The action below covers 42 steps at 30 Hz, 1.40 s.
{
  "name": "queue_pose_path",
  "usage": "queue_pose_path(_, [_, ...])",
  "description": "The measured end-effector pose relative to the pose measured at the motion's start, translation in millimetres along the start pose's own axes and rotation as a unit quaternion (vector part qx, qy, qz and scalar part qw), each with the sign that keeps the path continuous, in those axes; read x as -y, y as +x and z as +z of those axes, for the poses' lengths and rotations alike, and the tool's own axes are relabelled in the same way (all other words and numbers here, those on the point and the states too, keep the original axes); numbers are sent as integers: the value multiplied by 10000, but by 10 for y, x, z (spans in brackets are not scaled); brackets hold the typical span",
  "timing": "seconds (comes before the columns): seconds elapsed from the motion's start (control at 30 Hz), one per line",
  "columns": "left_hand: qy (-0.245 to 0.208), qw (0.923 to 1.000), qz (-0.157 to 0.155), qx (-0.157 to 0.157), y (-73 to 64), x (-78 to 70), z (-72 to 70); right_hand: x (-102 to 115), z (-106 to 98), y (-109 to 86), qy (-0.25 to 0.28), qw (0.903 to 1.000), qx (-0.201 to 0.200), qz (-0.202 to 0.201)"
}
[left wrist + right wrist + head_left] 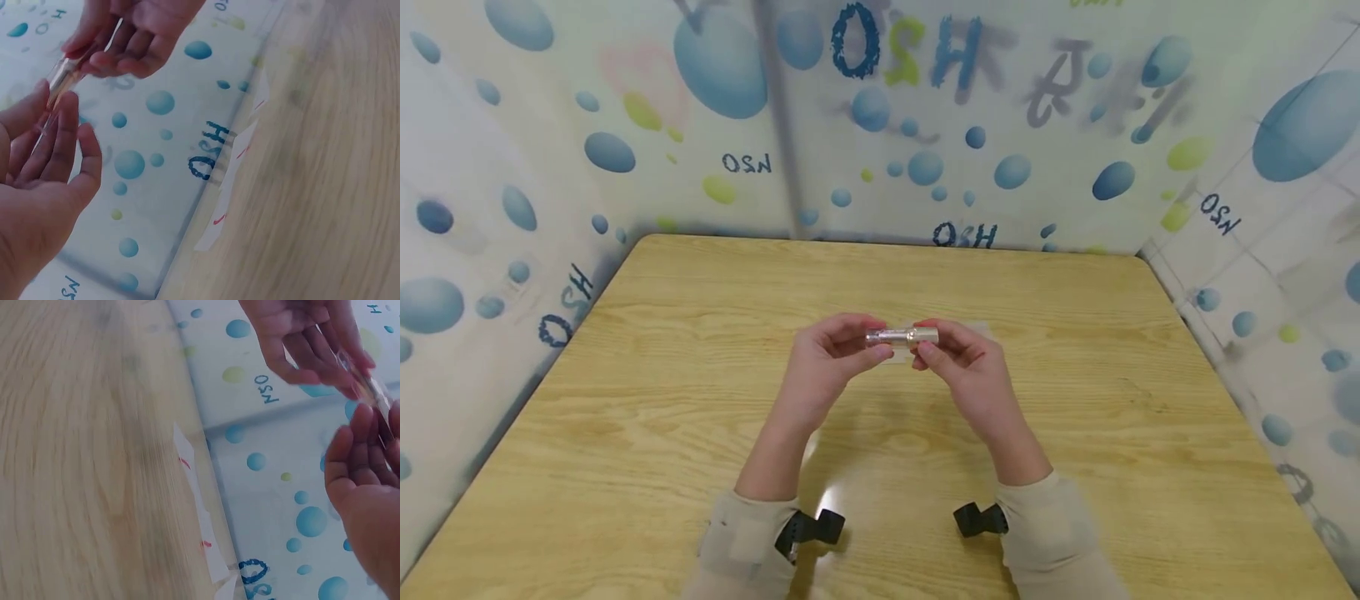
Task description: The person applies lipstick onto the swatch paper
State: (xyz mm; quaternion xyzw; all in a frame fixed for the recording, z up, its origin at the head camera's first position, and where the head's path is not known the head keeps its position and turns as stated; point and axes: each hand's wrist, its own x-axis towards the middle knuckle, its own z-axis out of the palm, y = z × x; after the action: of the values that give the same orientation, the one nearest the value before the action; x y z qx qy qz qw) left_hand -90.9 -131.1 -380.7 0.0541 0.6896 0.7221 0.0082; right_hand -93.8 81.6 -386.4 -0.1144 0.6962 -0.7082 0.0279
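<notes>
A small shiny tube [897, 337], like a lipstick tube, is held level above the middle of the table. Its left part looks clear and pinkish, its right part silvery gold. My left hand [822, 367] pinches the left end between thumb and fingers. The right hand [977, 375] pinches the right end the same way. Both wrist views show the tube [60, 78] bridging the two hands, with fingertips hiding its ends. Whether its two parts are joined or slightly apart, I cannot tell.
White paper pieces [228, 181] with red marks lie on the wooden table [1075, 433]; the head view shows pale paper [977, 327] behind the hands. Walls with a blue bubble pattern [925, 167] stand at the table's back and sides. Each sleeve carries a black wrist device [977, 520].
</notes>
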Motion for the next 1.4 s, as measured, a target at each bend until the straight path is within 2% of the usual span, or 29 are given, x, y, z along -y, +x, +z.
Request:
queue_pose_path(0.13, [107,9995,-64,-284,3,-5,62,-9,66,-3,73,9998,-155,-110])
queue_pose_path(0.23, [173,9991,-95,-384,7,-14,71,-16,85,-4,-4,9997,-229,-117])
queue_pose_path(0.33, [221,9991,-67,-366,9,-18,53,-13,80,-16,-191,9996,-164,-136])
queue_pose_path(0.5, [43,9994,133,-305,28,-38,39,16,40,-29,-570,9982,139,-146])
queue_pose_path(0.63, [-280,9988,243,-323,49,-77,82,45,1,-29,-841,9959,262,-210])
queue_pose_path(0.77, [-250,9984,363,-348,67,-90,143,68,-48,-25,-1203,9920,304,-212])
queue_pose_path(0.83, [-61,9987,452,-242,86,-91,183,79,-89,-14,-1488,9884,276,-93])
queue_pose_path(0.93, [327,9976,600,114,150,-109,269,105,-186,10,-1993,9796,224,93])
queue_pose_path(1.1, [906,9904,753,717,356,-183,461,145,-402,91,-2852,9580,272,151])
queue_pose_path(1.27, [1266,9842,696,1021,651,-188,673,148,-661,255,-3341,9414,422,198])
queue_pose_path(1.4, [1179,9846,418,1222,865,-105,859,95,-933,372,-3651,9293,479,291])
